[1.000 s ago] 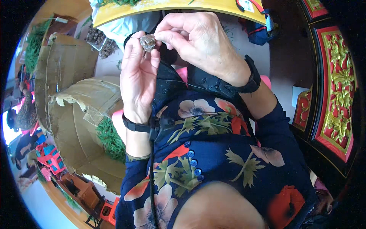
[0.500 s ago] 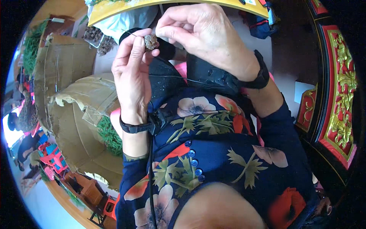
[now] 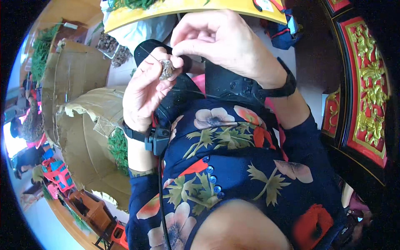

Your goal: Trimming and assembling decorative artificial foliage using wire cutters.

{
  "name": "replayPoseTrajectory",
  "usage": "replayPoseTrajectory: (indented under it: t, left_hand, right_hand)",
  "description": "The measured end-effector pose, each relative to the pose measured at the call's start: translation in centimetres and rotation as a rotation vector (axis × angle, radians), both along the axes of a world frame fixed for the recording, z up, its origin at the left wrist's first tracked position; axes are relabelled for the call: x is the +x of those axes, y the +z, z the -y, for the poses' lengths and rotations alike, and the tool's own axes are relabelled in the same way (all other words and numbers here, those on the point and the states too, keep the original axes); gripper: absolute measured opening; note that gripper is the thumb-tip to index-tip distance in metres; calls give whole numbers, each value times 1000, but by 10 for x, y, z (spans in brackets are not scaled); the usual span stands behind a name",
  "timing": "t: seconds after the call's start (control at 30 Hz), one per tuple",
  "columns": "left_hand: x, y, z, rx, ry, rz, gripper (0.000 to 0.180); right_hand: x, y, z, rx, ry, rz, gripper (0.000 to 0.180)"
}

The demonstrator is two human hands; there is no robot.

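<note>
My left hand (image 3: 143, 93) is closed round a small brown, scaly pine cone (image 3: 166, 70), pinching it between thumb and fingers. A thin dark wire (image 3: 148, 53) sticks out past these fingers, up and to the left. Close beside the cone, my right hand (image 3: 214, 39) has thumb and forefinger pressed together at the left fingertips. Whatever lies in that pinch is too small to make out. Both hands are raised above my lap, just short of the yellow table edge.
Beyond my hands is the yellow table (image 3: 200, 11), with green sprigs (image 3: 133, 3) on it. At left stands a torn cardboard box (image 3: 87, 146) holding greenery (image 3: 118, 150). A tray of brown cones (image 3: 109, 43) lies further off. A carved red and gold panel (image 3: 368, 87) rises at right.
My left hand has come lower and turned, bringing the pine cone down with it. The right hand keeps its pinch, slightly lower. The table edge sits lower in view.
</note>
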State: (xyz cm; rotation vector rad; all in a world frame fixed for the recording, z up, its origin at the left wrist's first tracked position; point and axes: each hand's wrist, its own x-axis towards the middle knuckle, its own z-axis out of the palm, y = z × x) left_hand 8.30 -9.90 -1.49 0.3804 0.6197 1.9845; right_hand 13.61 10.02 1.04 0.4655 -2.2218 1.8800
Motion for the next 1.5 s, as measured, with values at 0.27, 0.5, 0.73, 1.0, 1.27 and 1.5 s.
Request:
replayPoseTrajectory:
  t: [0.27,0.5,0.73,1.0,1.27,1.5]
  left_hand:
    - [3,9,-2,-200,216,-91,28]
    - [4,10,-1,-289,298,-155,30]
    - [19,27,-11,-410,342,-223,21]
    - [10,19,-11,-380,213,-207,15]
    - [2,16,-7,-427,201,-173,13]
    - [6,18,-11,-557,287,-272,13]
  right_hand:
    - [-6,-21,11,-282,55,150,18]
    - [-11,-6,15,-134,87,144,16]
    - [-9,-1,21,-74,46,151,15]
    - [0,-3,20,25,-169,70,12]
    - [-2,-3,14,302,-386,-196,11]
    - [-13,-14,17,61,-146,107,13]
